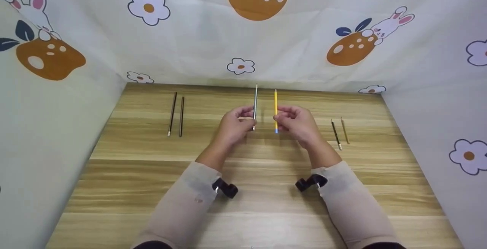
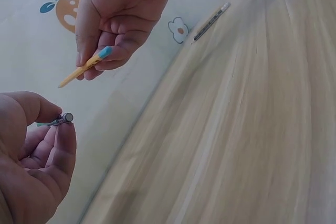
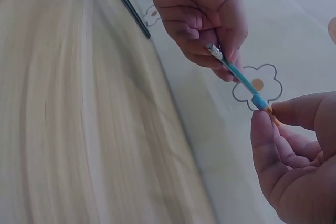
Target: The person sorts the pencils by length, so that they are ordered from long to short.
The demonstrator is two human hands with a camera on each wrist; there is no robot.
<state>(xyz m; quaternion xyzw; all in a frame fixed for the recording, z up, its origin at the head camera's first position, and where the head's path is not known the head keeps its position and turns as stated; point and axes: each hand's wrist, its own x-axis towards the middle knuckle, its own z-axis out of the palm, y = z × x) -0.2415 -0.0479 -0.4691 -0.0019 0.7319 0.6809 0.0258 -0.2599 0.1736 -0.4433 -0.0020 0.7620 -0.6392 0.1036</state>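
My left hand (image 1: 235,126) pinches a teal pencil (image 1: 255,102) near its eraser end, between thumb and fingers. Its silvery ferrule and pale eraser show in the right wrist view. Across a small gap, my right hand (image 1: 298,124) pinches a yellow pencil (image 1: 276,102) with a blue end. Both pencils are held above the table, side by side, tips pointing away from me. In the right wrist view the blue end of the yellow pencil (image 3: 258,102) overlaps the teal pencil (image 3: 239,75), while the head view shows them apart.
Two dark pencils (image 1: 172,114) lie on the wooden table (image 1: 251,157) at the left. At the right lie a short black pencil (image 1: 336,134) with a white eraser and a short tan pencil (image 1: 345,130). A printed cloth (image 1: 198,43) walls the back and sides.
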